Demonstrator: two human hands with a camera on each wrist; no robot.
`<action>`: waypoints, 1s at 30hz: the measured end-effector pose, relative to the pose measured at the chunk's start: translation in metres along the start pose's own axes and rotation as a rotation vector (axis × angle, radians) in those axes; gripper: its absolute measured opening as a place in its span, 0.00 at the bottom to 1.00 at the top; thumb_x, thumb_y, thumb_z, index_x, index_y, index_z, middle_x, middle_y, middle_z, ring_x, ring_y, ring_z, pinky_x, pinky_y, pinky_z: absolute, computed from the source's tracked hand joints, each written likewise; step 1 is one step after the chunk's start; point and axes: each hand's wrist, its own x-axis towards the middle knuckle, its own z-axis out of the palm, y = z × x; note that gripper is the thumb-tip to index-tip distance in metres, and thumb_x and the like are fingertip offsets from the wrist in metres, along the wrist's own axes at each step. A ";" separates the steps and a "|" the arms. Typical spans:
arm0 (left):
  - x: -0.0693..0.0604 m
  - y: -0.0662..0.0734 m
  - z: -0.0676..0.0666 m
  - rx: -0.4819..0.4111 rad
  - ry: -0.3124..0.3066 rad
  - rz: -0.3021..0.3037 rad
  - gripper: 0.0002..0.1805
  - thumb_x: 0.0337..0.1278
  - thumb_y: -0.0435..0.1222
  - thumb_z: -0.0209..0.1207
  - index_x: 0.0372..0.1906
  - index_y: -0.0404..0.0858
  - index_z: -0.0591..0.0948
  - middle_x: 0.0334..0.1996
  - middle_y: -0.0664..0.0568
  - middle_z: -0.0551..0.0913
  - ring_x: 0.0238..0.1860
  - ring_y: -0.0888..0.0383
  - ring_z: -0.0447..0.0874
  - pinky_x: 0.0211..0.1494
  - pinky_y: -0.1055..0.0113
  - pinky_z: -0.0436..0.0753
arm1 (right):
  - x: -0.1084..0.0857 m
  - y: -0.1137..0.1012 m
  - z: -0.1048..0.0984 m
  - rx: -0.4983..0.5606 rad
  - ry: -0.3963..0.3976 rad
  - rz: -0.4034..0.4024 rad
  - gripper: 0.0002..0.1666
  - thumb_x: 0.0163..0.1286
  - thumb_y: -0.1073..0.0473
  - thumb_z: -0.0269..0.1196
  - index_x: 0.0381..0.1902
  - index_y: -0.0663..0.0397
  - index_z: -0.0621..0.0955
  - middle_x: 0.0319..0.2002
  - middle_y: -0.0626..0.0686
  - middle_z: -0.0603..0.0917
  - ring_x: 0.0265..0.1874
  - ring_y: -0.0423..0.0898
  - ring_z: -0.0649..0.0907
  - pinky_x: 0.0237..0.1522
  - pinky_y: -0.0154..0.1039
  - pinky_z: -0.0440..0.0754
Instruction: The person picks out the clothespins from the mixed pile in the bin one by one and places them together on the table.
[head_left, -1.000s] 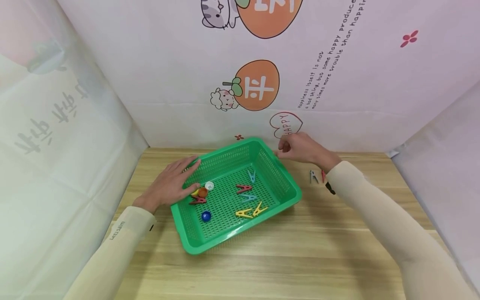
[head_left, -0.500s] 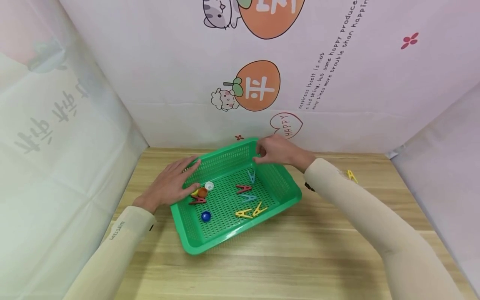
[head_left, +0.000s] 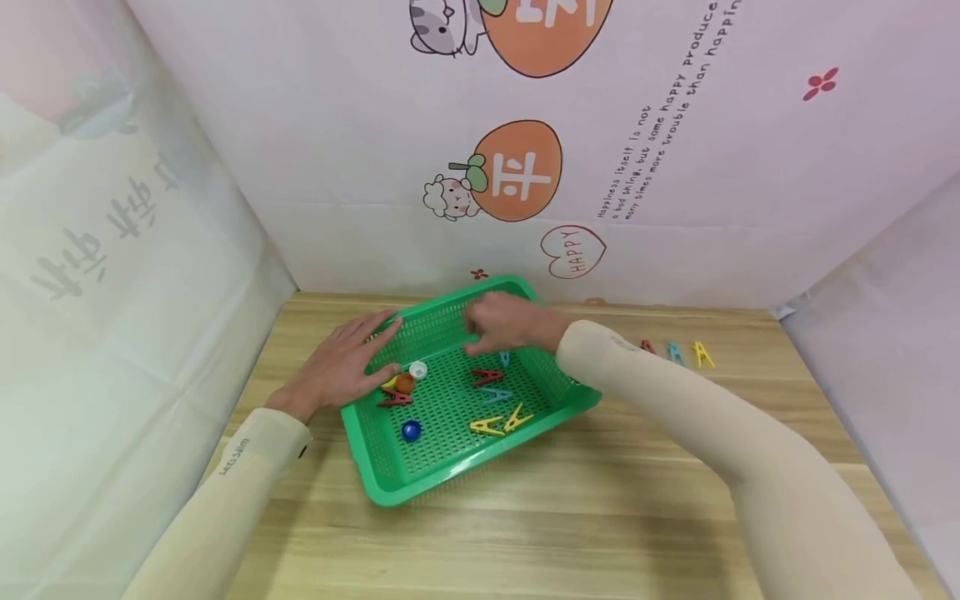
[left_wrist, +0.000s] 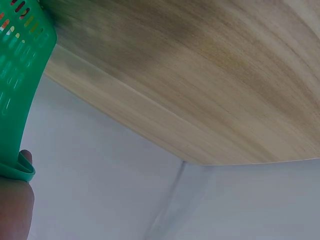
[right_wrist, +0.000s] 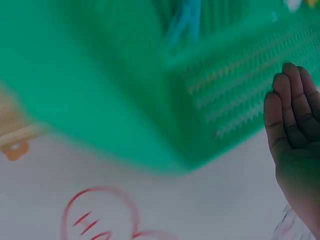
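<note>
A green plastic basket (head_left: 450, 479) stands on the wooden table. In it lie yellow clothespins (head_left: 487, 426), a red clothespin (head_left: 487, 377), a blue clothespin (head_left: 496, 395) and a darker red clothespin (head_left: 397, 399). A blue cap (head_left: 411, 431), a white cap (head_left: 417, 370) and an orange-brown cap (head_left: 405, 383) are also inside. My left hand (head_left: 337, 367) rests on the basket's left rim, fingers extended and thumb inside. My right hand (head_left: 502, 321) is over the basket's far right part, blurred; in the right wrist view its fingers (right_wrist: 295, 107) are fairly straight, with nothing visible held.
Right of the basket, a red clothespin (head_left: 648, 346), a light blue clothespin (head_left: 675, 353) and a yellow clothespin (head_left: 702, 354) lie in a row, partly behind the right sleeve (head_left: 675, 400). Printed white sheeting (head_left: 360, 167) walls the table's back and sides.
My right hand has moved left from beyond the basket's right rim to over its inside. My left hand and the basket have stayed in place.
</note>
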 end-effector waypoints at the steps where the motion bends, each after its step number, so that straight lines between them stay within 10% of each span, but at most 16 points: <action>1: 0.000 -0.001 0.000 0.001 0.001 -0.001 0.45 0.80 0.55 0.55 0.89 0.40 0.55 0.89 0.42 0.53 0.87 0.37 0.54 0.88 0.36 0.57 | 0.005 -0.006 0.004 -0.006 -0.020 -0.028 0.20 0.75 0.46 0.68 0.48 0.59 0.89 0.44 0.54 0.91 0.38 0.45 0.88 0.47 0.44 0.90; 16: -0.003 -0.003 0.006 -0.009 0.013 0.016 0.42 0.81 0.50 0.54 0.89 0.39 0.56 0.89 0.40 0.54 0.87 0.36 0.55 0.88 0.36 0.58 | 0.044 -0.055 0.042 0.026 -0.122 -0.229 0.23 0.76 0.49 0.70 0.60 0.58 0.87 0.57 0.54 0.89 0.53 0.45 0.88 0.58 0.40 0.88; 30: -0.002 -0.003 0.003 -0.019 0.036 0.033 0.41 0.78 0.47 0.54 0.88 0.38 0.58 0.89 0.41 0.54 0.87 0.36 0.55 0.87 0.35 0.58 | 0.074 -0.079 0.062 0.049 -0.195 -0.283 0.10 0.73 0.50 0.70 0.45 0.49 0.86 0.41 0.43 0.86 0.34 0.35 0.82 0.40 0.28 0.81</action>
